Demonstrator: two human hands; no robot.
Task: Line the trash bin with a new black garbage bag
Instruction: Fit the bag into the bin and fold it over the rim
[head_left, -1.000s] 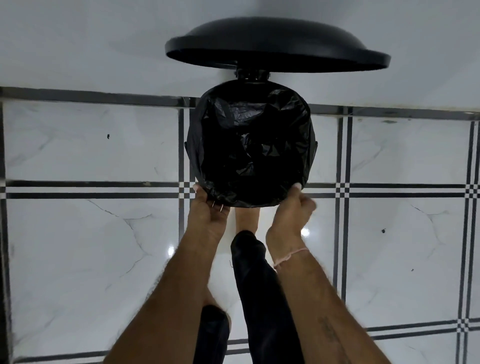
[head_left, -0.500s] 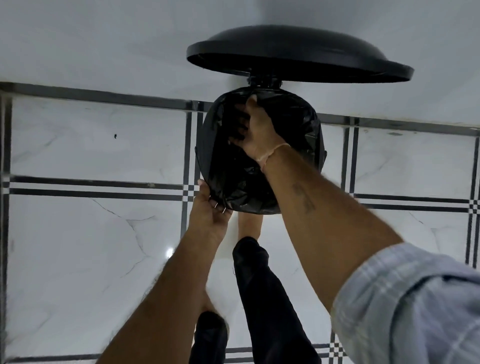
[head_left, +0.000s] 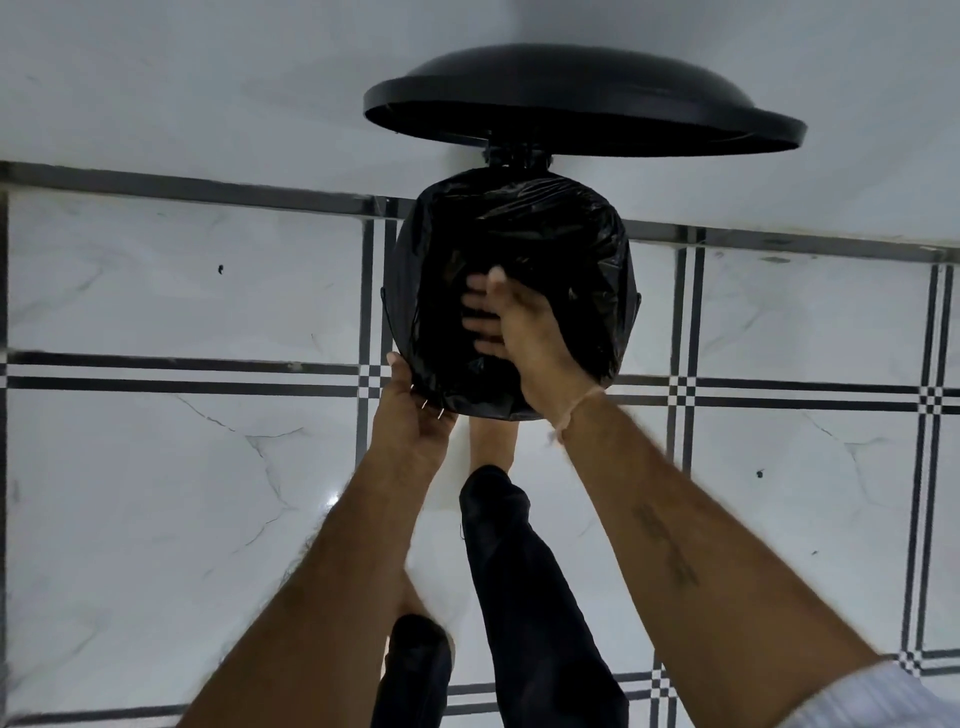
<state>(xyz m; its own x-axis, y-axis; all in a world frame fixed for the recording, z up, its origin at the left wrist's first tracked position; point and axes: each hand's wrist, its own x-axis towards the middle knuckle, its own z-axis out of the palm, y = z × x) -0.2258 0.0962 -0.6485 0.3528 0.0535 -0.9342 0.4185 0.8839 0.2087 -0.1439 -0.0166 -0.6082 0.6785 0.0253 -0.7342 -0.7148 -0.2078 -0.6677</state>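
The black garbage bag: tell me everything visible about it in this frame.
The black garbage bag is thin, glossy, crinkled plastic, spread open inside the round trash bin, its edge folded out over the rim all round. The bin's lid stands raised behind it. The left hand grips the folded edge at the near rim; the right hand reaches inside, fingers spread against the plastic. The bag's bottom is too dark to see.

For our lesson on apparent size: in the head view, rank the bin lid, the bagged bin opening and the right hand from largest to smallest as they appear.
1. Bin lid, widest.
2. Bagged bin opening.
3. Right hand, smallest, though it is nearer the camera.
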